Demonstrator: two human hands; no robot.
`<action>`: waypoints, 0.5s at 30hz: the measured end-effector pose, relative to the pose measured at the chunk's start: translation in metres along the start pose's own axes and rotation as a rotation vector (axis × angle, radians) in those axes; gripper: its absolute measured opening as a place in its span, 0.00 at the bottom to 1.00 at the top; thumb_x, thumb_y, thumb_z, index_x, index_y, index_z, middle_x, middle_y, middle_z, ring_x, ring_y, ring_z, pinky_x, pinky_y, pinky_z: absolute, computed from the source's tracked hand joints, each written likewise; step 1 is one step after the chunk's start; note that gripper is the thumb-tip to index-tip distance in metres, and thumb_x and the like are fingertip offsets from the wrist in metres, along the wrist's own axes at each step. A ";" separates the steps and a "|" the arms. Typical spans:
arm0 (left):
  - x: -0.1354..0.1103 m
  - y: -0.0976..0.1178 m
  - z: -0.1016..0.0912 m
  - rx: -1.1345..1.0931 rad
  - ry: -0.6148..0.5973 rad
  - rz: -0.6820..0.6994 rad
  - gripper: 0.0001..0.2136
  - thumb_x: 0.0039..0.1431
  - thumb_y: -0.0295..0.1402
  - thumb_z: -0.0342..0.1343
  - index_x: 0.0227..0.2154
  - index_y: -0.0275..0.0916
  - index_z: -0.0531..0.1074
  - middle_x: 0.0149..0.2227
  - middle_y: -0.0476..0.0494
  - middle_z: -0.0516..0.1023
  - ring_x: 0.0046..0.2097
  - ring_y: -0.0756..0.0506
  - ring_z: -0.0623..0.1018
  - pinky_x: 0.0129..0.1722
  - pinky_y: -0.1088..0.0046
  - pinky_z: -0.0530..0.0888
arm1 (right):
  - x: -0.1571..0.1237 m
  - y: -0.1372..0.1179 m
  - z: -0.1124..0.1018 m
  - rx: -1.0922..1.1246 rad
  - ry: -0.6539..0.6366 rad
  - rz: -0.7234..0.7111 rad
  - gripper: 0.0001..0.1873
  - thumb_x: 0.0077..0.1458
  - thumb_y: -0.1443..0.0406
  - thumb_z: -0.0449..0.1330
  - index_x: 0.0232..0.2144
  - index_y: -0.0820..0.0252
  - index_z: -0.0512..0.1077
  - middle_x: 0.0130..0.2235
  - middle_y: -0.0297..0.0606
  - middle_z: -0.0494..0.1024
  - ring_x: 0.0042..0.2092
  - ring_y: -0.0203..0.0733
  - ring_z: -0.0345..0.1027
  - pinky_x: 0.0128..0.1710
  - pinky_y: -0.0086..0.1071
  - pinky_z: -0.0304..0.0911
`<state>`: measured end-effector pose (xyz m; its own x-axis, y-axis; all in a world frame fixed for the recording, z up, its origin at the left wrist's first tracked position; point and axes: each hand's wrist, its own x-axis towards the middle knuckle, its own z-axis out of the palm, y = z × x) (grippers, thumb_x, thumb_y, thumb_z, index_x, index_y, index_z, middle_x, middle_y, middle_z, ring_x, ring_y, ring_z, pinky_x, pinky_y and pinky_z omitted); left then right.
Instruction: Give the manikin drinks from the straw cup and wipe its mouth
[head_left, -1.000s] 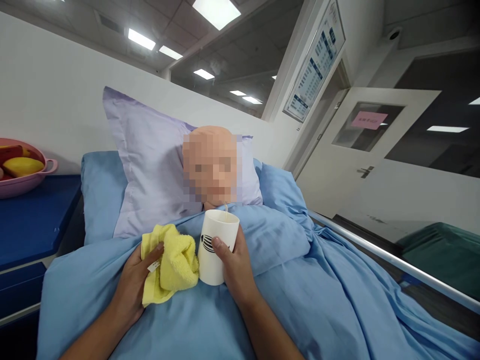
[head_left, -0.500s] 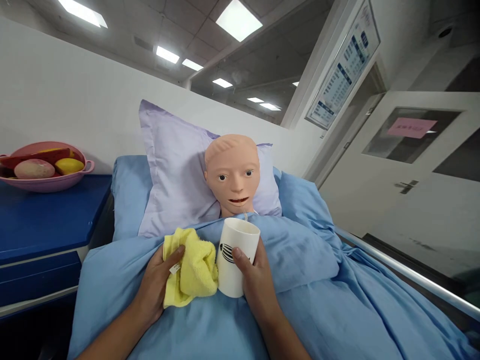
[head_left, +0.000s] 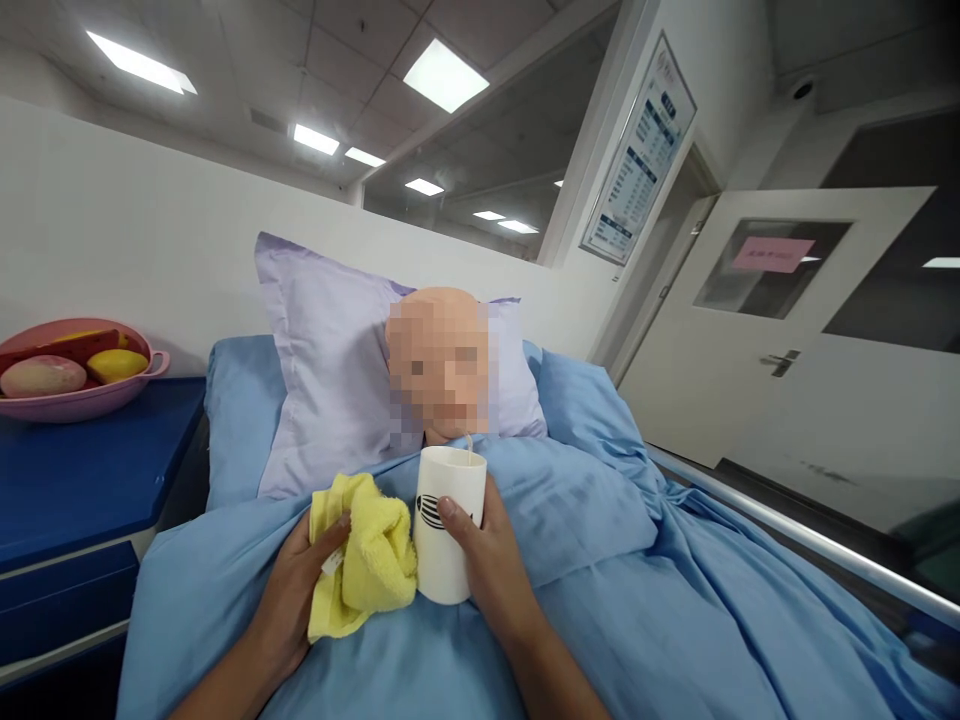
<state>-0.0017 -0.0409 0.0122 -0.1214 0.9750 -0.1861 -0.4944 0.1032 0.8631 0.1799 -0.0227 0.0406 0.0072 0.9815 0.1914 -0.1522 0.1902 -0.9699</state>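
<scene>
A crumpled yellow towel [head_left: 367, 560] with a small white tag is in my left hand [head_left: 289, 590], the thumb pressed over its front. My right hand [head_left: 495, 570] is wrapped round a white cup [head_left: 442, 550] with a black striped mark, held close to upright. The towel's right side is against or very near the cup. A thin pale straw [head_left: 470, 446] rises from the cup's far rim towards the mouth area of a manikin head [head_left: 442, 370]. The manikin lies on a lilac pillow [head_left: 322, 370], with a blue quilt [head_left: 592, 630] drawn up to its neck.
At the left, a blue bedside cabinet [head_left: 90, 460] carries a pink basket [head_left: 90, 402] of fruit. A metal bed rail [head_left: 810, 535] runs along the right side. Beyond it is a white door [head_left: 675, 380]. A low white wall [head_left: 135, 220] stands behind the bed.
The view has swung slightly right and up, so everything sits further left and a little lower. The cup now looks more upright, with the straw showing more clearly. Both hands keep their holds.
</scene>
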 end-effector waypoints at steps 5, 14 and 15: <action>-0.010 0.001 -0.008 0.179 -0.100 0.055 0.23 0.33 0.36 0.73 0.37 0.42 0.76 0.35 0.44 0.83 0.36 0.38 0.81 0.35 0.65 0.78 | 0.001 -0.002 0.001 0.017 0.019 -0.042 0.30 0.48 0.50 0.68 0.50 0.57 0.69 0.37 0.36 0.77 0.37 0.42 0.72 0.35 0.33 0.70; -0.007 0.058 0.020 0.238 0.053 0.556 0.11 0.46 0.30 0.60 0.36 0.41 0.72 0.37 0.45 0.82 0.40 0.39 0.81 0.36 0.66 0.78 | -0.005 0.012 0.002 0.042 0.187 -0.228 0.32 0.45 0.49 0.69 0.47 0.59 0.69 0.38 0.37 0.77 0.38 0.44 0.72 0.37 0.36 0.70; -0.002 0.067 0.030 0.266 0.100 0.716 0.11 0.48 0.30 0.60 0.37 0.39 0.71 0.39 0.43 0.82 0.42 0.39 0.81 0.38 0.66 0.79 | -0.005 0.015 0.001 0.056 0.231 -0.239 0.33 0.44 0.48 0.69 0.48 0.58 0.69 0.38 0.38 0.78 0.38 0.45 0.73 0.37 0.36 0.70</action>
<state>-0.0085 -0.0302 0.0851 -0.4173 0.8007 0.4297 -0.0440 -0.4901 0.8706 0.1767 -0.0244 0.0257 0.2724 0.8895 0.3669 -0.1734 0.4205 -0.8906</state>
